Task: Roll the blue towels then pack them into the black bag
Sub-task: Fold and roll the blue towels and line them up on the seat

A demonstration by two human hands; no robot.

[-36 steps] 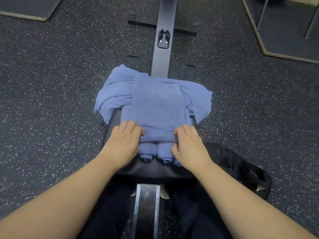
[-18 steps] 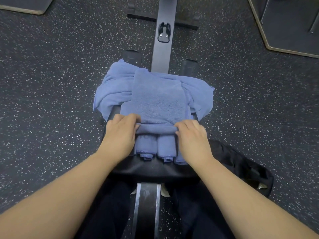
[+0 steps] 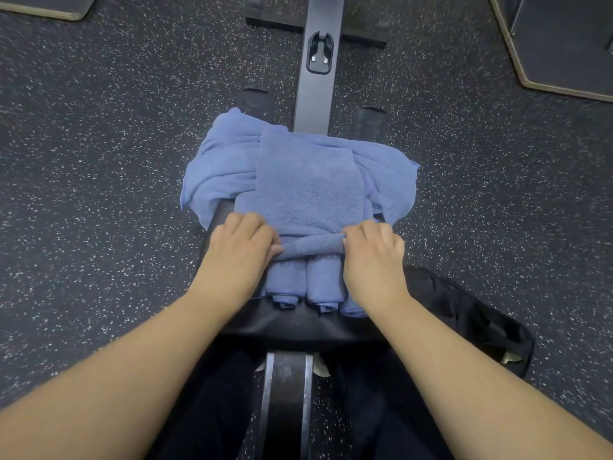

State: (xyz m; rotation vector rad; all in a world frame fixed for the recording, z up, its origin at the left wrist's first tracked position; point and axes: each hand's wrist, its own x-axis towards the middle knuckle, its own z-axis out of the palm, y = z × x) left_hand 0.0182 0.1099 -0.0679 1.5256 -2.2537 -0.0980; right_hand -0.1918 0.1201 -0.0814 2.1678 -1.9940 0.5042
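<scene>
both hands pinching terry towel roll

The place looked like a gym. The floor was dark speckled rubber of the sort laid in workout rooms, filling most of the frame. A black padded bench sat at centre on a long metal rail that ran to the top of the frame, with two foam rollers either side. Wood-edged platforms showed at the upper right and upper left corners.
</scene>
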